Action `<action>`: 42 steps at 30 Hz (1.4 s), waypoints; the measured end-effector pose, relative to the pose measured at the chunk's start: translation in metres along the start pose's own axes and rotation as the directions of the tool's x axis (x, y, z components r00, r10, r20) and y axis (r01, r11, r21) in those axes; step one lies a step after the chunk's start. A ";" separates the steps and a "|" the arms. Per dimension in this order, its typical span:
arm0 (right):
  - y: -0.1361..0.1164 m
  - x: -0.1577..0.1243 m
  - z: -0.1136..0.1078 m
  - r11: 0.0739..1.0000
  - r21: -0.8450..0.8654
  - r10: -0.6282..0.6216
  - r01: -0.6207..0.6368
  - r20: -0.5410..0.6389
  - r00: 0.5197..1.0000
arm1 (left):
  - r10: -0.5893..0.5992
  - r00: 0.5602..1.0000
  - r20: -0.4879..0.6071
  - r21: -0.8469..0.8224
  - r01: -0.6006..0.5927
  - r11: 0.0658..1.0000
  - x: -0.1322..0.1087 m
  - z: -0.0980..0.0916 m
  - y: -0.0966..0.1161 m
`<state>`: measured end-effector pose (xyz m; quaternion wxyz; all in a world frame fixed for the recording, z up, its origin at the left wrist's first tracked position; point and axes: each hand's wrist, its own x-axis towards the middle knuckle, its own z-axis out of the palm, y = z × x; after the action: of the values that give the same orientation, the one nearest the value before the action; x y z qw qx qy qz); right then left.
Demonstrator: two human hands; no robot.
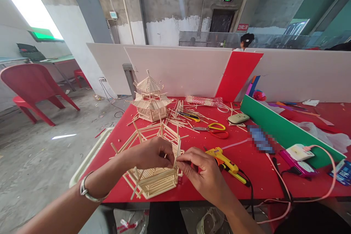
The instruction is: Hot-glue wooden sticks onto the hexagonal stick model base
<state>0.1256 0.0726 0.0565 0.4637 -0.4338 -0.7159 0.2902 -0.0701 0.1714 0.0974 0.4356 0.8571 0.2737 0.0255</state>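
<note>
The fingers of your left hand (pixel 153 154) are curled nearly closed beside an upright stick (pixel 178 147) at the right side of the stick frame (pixel 161 188); their tips are partly hidden, so I can't tell whether they grip it. Your right hand (pixel 206 174) seems to pinch that stick between thumb and forefinger. The frame sits on your red worktop (pixel 263 186), where a clear wrapper (pixel 218 99) encloses a bundle of sticks (pixel 201 101).

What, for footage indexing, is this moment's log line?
left hand: at stick frame; right hand: at stick frame; grips: unclear; stick pagoda: behind frame; glue gun: right of frame
</note>
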 end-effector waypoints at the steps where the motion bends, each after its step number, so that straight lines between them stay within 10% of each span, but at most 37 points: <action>1: -0.001 0.001 0.000 1.000 0.002 -0.008 0.008 -0.007 1.000 | -0.002 1.000 0.003 0.006 0.002 1.000 0.000 0.000 0.000; 42: 0.001 0.002 -0.005 1.000 -0.015 0.001 -0.002 -0.054 0.999 | -0.035 0.998 -0.045 -0.028 0.034 0.999 -0.002 -0.005 0.005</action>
<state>0.1303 0.0751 0.0588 0.4794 -0.4456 -0.7050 0.2730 -0.0710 0.1719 0.1048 0.4413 0.8454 0.2979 0.0412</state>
